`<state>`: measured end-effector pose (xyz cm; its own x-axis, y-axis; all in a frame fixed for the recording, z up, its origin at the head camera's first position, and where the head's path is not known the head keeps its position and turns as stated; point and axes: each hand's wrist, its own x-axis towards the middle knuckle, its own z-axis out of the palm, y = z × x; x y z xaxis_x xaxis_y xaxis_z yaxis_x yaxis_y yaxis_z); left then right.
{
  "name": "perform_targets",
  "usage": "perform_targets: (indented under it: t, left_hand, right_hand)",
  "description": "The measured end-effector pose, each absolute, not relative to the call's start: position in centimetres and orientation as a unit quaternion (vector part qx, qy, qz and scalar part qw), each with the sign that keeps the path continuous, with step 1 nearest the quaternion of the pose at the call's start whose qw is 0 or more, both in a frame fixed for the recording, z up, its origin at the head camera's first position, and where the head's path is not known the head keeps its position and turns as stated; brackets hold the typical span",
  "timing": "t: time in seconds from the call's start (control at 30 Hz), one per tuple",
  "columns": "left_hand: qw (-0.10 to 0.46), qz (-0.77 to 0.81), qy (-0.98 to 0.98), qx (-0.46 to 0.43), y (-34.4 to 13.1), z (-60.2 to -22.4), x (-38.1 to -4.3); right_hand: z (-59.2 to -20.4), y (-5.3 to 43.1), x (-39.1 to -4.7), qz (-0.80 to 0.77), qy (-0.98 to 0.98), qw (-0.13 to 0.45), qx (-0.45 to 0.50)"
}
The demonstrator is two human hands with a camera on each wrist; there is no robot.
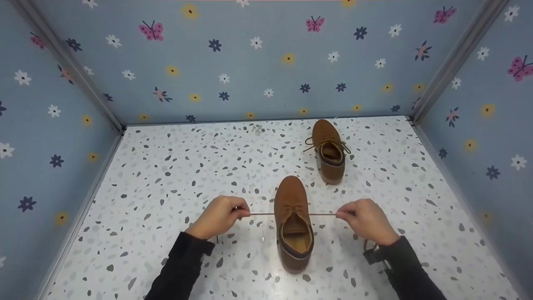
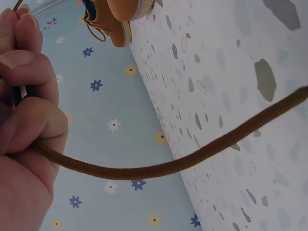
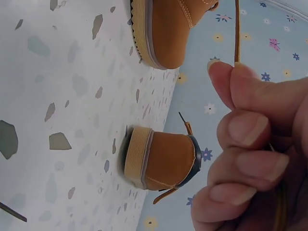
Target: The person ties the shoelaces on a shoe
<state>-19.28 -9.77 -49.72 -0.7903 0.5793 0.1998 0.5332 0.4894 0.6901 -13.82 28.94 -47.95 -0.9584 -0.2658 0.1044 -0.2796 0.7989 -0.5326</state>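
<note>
Left hand (image 1: 218,217) and right hand (image 1: 367,220) are pinching the lace (image 1: 263,214) taut on either side of the near shoe (image 1: 290,193), standing between them (apparently they're tightening), and the next move is probably calling for crossing the lace.

You have shoes (image 1: 290,191) that look like matt, suede-like leather, with ribbed, rubbery soles (image 3: 138,158) and smooth, faintly shiny collars (image 3: 195,161). Your lace (image 2: 130,173) is finely woven, dull cord. The desk (image 1: 233,158) looks smooth (you can see a soft sheen on it); your sleeves (image 1: 178,266) are matt cloth.
</note>
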Motion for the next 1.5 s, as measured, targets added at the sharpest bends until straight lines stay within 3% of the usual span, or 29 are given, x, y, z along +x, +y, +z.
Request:
perform_targets:
  t: [0.3, 0.7, 1.0, 1.5]
  left_hand:
    - [0.123, 0.4, 0.856, 0.304, -8.0, -51.1, -19.0]
    - [0.086, 0.365, 0.863, 0.339, -5.2, -50.4, -19.1]
    - [0.029, 0.337, 0.872, 0.353, -6.0, -50.0, -18.9]
    - [0.023, 0.359, 0.875, 0.325, -6.6, -51.3, -18.7]
  right_hand:
    - [-48.2, 27.7, -14.1, 0.307, -0.936, -0.048, 0.167]
    - [-48.5, 24.7, -14.7, 0.294, -0.927, -0.05, 0.226]
    - [-48.6, 25.2, -14.5, 0.227, -0.948, 0.04, 0.217]
    - [-49.3, 26.6, -13.9, 0.22, -0.953, 0.066, 0.199]
